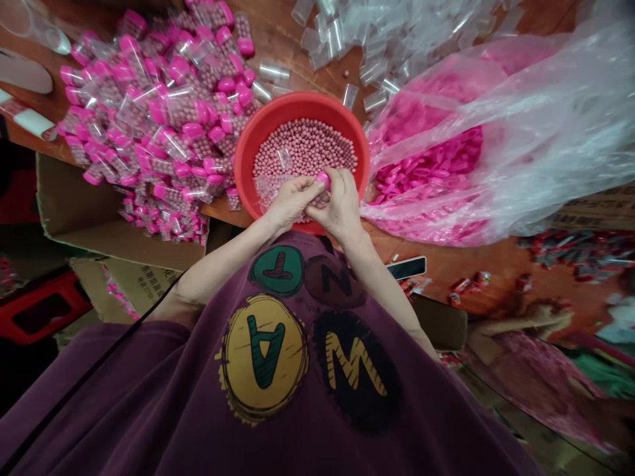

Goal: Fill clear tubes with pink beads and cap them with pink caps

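Observation:
My left hand (288,200) and my right hand (343,203) meet over the near side of a red plastic basin (243,155). Between their fingertips is a bright pink cap (323,179), pinched from both sides. My fingers mostly hide what is under the cap, so I cannot tell whether a bottle is attached. Small pink balls (307,142) fill the lower part of the basin. Lying on the balls are a few clear empty bottles (284,158), some near my left hand.
Left of the basin is a heap of filled, pink-capped bottles (169,106), above an open cardboard box (89,211). Clear empty bottles (377,39) lie behind. A plastic bag of pink caps (436,165) and a phone (407,268) are at right. Another person's arm (526,320) shows farther right.

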`<move>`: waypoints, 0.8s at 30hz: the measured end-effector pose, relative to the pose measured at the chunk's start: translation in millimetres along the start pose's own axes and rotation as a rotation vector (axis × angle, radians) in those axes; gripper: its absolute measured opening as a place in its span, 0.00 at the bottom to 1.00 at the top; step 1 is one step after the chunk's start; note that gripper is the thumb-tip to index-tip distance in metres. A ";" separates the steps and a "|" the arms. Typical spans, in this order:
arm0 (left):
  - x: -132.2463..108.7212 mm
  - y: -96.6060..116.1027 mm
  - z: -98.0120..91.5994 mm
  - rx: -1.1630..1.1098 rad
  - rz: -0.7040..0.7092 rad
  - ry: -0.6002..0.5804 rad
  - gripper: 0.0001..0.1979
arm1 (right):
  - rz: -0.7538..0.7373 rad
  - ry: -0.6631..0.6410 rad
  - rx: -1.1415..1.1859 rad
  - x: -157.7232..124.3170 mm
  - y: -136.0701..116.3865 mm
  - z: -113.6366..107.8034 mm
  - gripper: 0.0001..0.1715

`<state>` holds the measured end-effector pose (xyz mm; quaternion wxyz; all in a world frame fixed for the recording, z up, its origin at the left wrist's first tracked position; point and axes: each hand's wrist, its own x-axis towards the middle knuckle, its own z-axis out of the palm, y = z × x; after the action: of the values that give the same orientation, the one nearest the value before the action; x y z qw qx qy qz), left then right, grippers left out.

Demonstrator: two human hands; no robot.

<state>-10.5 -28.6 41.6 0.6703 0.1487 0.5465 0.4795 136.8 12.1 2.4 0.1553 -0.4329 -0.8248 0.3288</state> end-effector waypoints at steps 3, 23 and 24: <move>9.0 -8.0 -6.5 0.040 0.015 0.004 0.16 | -0.015 0.011 -0.030 5.9 11.1 9.4 0.37; 27.2 7.2 -123.4 0.314 0.264 0.487 0.15 | 0.112 -0.273 0.158 71.9 2.9 72.3 0.57; 27.5 18.2 -143.4 0.363 0.327 0.538 0.16 | 0.187 -0.242 0.114 81.6 6.1 79.8 0.55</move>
<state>-146.3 -44.0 -12.9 0.3797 0.2195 0.7485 0.4974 50.3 48.6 -62.8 0.0478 -0.4555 -0.7737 0.4378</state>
